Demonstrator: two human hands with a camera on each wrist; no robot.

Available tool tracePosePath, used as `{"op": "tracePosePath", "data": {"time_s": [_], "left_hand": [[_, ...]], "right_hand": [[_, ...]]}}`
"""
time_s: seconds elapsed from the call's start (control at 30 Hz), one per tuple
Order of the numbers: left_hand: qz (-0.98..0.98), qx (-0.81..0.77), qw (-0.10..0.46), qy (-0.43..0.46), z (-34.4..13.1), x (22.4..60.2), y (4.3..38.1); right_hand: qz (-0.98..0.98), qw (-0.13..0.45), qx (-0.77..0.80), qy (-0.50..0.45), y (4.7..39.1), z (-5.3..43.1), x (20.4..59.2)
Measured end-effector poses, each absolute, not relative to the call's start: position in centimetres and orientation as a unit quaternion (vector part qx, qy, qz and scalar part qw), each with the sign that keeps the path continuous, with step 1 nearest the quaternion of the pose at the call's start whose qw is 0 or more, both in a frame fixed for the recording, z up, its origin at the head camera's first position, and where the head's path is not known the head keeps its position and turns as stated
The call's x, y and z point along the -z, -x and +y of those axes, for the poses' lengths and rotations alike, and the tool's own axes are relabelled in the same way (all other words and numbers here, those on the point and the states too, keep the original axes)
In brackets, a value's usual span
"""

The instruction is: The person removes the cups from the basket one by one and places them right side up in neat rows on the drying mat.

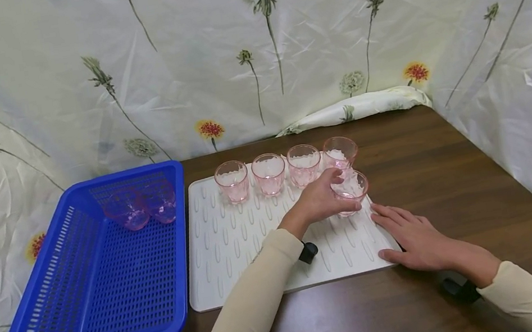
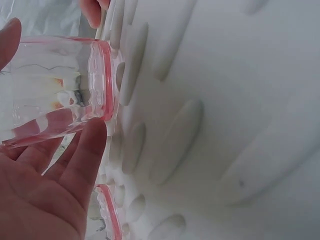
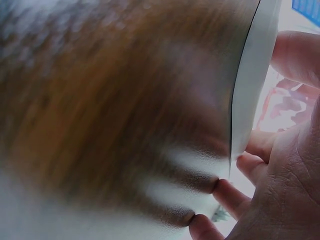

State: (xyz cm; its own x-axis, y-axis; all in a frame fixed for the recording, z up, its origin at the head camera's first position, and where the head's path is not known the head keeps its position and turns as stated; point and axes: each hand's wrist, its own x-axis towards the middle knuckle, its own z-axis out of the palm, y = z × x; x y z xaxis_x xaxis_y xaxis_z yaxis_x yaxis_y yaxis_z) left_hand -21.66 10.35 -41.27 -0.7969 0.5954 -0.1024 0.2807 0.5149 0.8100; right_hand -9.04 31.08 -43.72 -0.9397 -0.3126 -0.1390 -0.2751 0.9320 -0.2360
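My left hand (image 1: 320, 197) grips a clear pink-tinted glass (image 1: 355, 188) near the right edge of a white ridged drying mat (image 1: 234, 250). In the left wrist view, thumb and fingers lie on opposite sides of this glass (image 2: 55, 85), whose pink base is at the mat's surface. Directly behind it is another pink glass (image 1: 340, 151). Several matching glasses, among them a leftmost one (image 1: 233, 182), line the mat's far edge. My right hand (image 1: 418, 240) rests with fingers extended at the mat's right edge, thumb on the mat; the right wrist view shows the fingertips along that edge.
Left of the mat stands a blue plastic basket (image 1: 184, 308) with two pink glasses (image 1: 132, 212) at its far end. Brown wooden tabletop (image 1: 429, 165) extends right of the mat and in front of it. Floral sheeting (image 1: 209, 55) hangs behind and on both sides.
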Motion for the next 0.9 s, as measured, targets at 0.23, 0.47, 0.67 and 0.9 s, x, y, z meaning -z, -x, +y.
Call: {"op": "tracePosePath", "data": {"time_s": [0.23, 0.47, 0.67, 0.9], "left_hand": [[0.851, -0.419, 0.191, -0.252, 10.48, 41.45, 21.72], [0.860, -0.410, 0.182, -0.242, 10.80, 41.57, 21.59], [0.858, -0.415, 0.191, -0.234, 10.79, 41.52, 21.57], [0.854, -0.414, 0.197, -0.245, 10.56, 41.39, 21.72]], "right_hand": [[0.979, 0.085, 0.107, 0.152, 9.07, 31.19, 43.80], [0.979, 0.083, 0.106, 0.151, 9.05, 31.27, 43.89], [0.979, 0.084, 0.106, 0.150, 9.02, 31.17, 43.73], [0.979, 0.082, 0.107, 0.154, 8.99, 31.09, 43.58]]}}
